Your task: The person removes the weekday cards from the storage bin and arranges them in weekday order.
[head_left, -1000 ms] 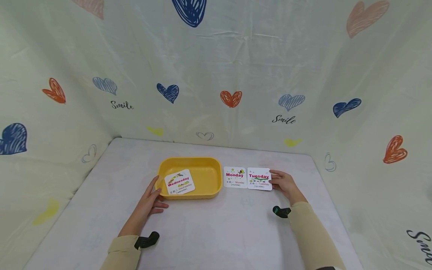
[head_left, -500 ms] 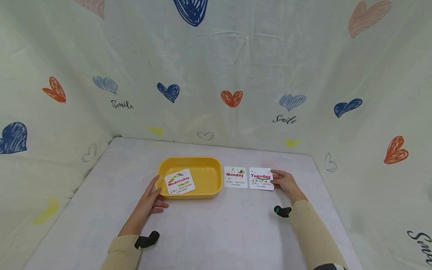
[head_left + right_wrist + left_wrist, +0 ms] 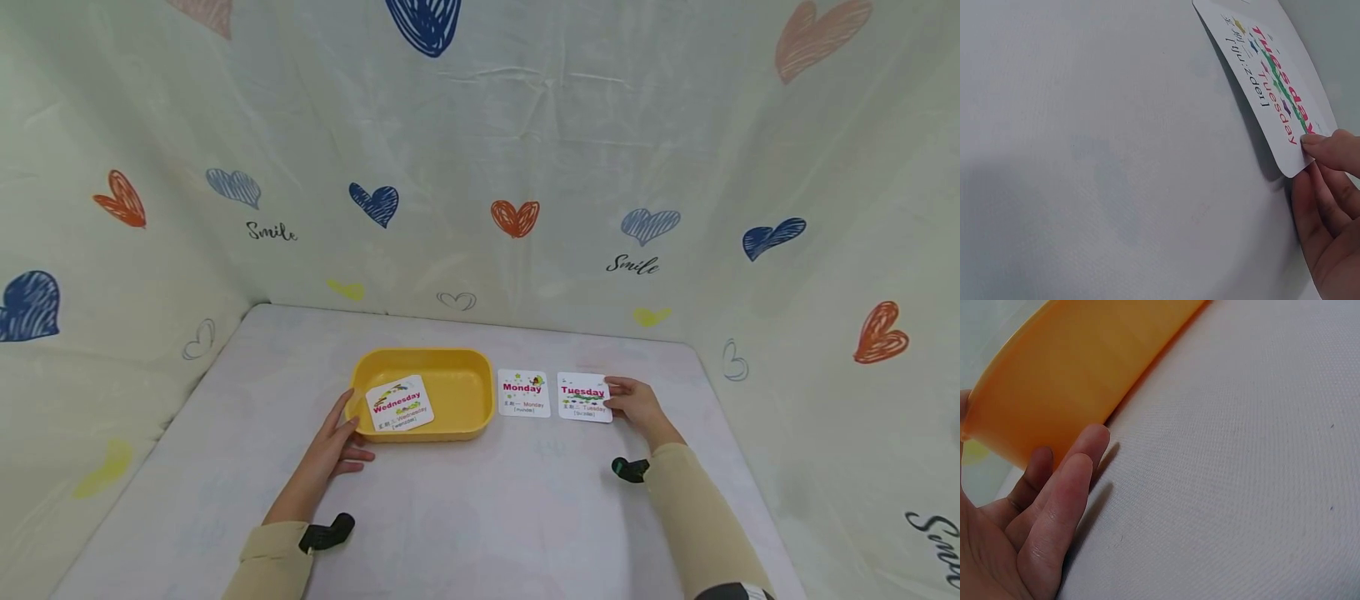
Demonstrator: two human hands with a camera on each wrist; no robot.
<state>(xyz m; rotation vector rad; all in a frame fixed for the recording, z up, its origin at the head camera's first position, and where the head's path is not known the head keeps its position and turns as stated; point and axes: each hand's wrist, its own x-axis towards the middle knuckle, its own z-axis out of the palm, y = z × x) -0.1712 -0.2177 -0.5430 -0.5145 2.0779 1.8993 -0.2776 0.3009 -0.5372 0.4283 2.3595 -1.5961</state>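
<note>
My left hand [image 3: 330,446] holds the left end of a yellow plastic tray [image 3: 457,436]. In the left wrist view, loosely bent fingers [image 3: 1066,500] lie by the outer wall of the tray [image 3: 1079,369]; the rest of its grip is mostly out of frame. Inside the tray, a "Wednesday" card [image 3: 399,403] lies tilted. A "Monday" card [image 3: 523,394] is flat on the table to the tray's right. Further right, my right hand [image 3: 636,408] pinches the lower right edge of a "Tuesday" card [image 3: 1266,81], thumb on top and fingers underneath. A gap separates the two cards.
The white-covered table [image 3: 480,517] extends in front of the tray and cards. Behind it and at both sides hangs a pale curtain [image 3: 450,133] printed with hearts and "Smile". A black wrist device [image 3: 327,533] sits on the left forearm, another wrist device [image 3: 630,470] on the right.
My right hand has shifted the "Tuesday" card slightly to the right, widening its gap from the "Monday" card. The left hand and the tray have stayed put.
</note>
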